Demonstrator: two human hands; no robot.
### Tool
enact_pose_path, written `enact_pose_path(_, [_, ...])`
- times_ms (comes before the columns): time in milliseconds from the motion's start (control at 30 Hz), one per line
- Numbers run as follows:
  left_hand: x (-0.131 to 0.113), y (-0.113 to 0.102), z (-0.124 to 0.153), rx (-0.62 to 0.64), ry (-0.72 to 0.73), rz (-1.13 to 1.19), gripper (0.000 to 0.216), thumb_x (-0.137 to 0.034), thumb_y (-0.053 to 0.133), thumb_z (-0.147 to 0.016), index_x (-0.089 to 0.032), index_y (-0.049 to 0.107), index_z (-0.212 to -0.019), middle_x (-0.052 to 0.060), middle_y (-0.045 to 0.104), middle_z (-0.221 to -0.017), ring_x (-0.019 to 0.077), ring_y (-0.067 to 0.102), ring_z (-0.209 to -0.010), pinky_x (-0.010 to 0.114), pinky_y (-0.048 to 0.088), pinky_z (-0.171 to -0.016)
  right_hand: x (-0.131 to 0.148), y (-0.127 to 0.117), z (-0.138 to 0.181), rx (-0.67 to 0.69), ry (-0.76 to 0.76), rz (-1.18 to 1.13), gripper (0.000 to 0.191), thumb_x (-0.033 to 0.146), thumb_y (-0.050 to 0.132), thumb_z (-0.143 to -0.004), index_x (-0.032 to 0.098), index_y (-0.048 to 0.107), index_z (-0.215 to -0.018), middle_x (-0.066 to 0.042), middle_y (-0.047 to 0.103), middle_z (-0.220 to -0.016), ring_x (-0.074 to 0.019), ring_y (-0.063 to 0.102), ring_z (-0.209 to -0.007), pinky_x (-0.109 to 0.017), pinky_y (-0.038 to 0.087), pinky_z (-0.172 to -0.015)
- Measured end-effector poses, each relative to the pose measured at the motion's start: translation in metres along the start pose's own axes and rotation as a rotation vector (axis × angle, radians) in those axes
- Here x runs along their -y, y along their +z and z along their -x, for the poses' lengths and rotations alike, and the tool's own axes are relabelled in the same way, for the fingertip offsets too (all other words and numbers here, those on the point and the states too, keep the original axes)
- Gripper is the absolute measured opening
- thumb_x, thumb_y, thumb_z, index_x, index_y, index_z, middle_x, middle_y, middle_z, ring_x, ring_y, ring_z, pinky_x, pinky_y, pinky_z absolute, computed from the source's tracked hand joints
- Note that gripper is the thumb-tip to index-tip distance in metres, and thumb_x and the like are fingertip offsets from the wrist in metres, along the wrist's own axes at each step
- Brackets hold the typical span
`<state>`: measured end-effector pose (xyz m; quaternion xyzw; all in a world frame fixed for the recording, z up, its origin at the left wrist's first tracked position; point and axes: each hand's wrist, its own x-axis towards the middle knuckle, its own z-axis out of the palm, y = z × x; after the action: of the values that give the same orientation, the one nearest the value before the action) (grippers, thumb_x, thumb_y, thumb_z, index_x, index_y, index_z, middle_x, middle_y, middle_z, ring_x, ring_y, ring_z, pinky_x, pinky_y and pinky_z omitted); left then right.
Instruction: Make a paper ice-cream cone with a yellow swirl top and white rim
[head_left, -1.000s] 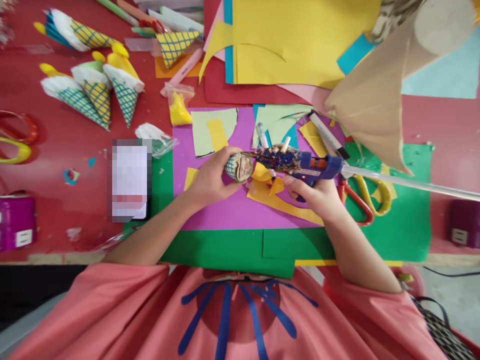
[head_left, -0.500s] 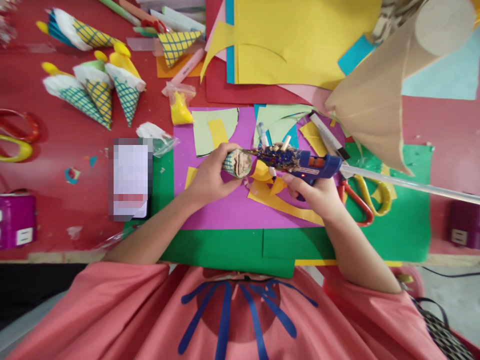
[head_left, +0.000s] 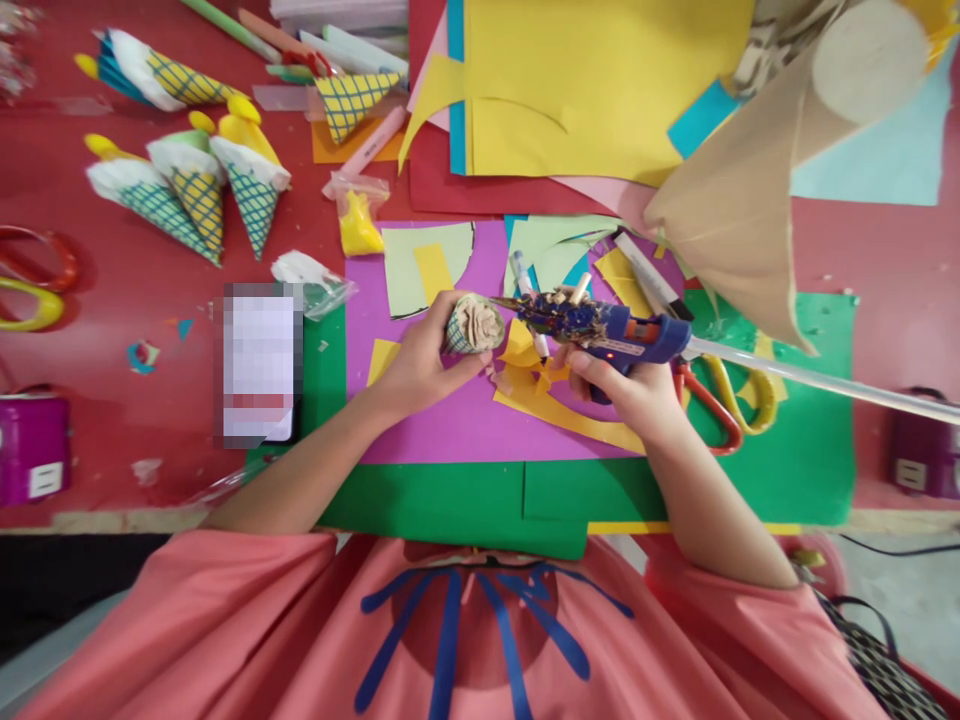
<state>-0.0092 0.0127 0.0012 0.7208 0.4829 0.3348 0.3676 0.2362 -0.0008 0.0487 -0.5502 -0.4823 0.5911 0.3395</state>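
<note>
The red counter (head_left: 112, 300) is lying under lots of colored paper, with a purple sheet (head_left: 450, 420) and a green sheet (head_left: 787, 470) spreading right under the hands. Finished paper cones (head_left: 202, 190) are sitting far off past the left hand. The left hand (head_left: 420, 355) is wrapping tight around a small paper cone (head_left: 472, 325), and the right hand (head_left: 630, 390) is squeezing a blue glue gun (head_left: 630, 335). Since the earlier picture, the cone is turning, so its crumpled top is showing more, and the glue tip is sitting just beside it.
</note>
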Motion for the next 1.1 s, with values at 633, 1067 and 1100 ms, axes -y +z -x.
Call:
enact_pose_path(633, [0.0051, 0.0007, 0.0020, 0.112, 0.037, 0.212, 0.046, -0.037, 0.072, -0.084, -0.026, 0.048, -0.122, 0.002, 0.061, -0.107, 0.0165, 0.064, -0.095, 0.024, 0.051, -0.078, -0.0078, -0.0023, -0.0008, 0.026, -0.062, 0.118, 0.031, 0.044, 0.073, -0.079, 0.016, 0.064, -0.071, 0.002, 0.058, -0.055, -0.0098, 0.052, -0.047, -0.024, 0.045, -0.048])
enact_pose_path(1067, [0.0063, 0.0030, -0.0023, 0.034, 0.115, 0.337, 0.051, -0.041, 0.074, -0.083, -0.028, 0.043, -0.121, 0.002, 0.055, -0.106, 0.0153, 0.063, -0.093, 0.024, 0.053, -0.073, -0.0018, -0.0004, -0.0002, 0.012, -0.042, 0.037, 0.029, 0.043, 0.077, -0.076, 0.017, 0.063, -0.077, 0.003, 0.056, -0.053, -0.0089, 0.050, -0.045, -0.022, 0.044, -0.044])
enact_pose_path(1100, [0.0069, 0.0036, -0.0025, 0.027, 0.126, 0.345, 0.049, -0.040, 0.074, -0.083, -0.028, 0.042, -0.118, 0.001, 0.053, -0.103, 0.0140, 0.062, -0.090, 0.023, 0.052, -0.071, -0.0017, -0.0005, -0.0001, 0.013, -0.039, 0.034, 0.029, 0.043, 0.077, -0.076, 0.018, 0.063, -0.077, 0.003, 0.057, -0.053, -0.0089, 0.050, -0.045, -0.022, 0.044, -0.044])
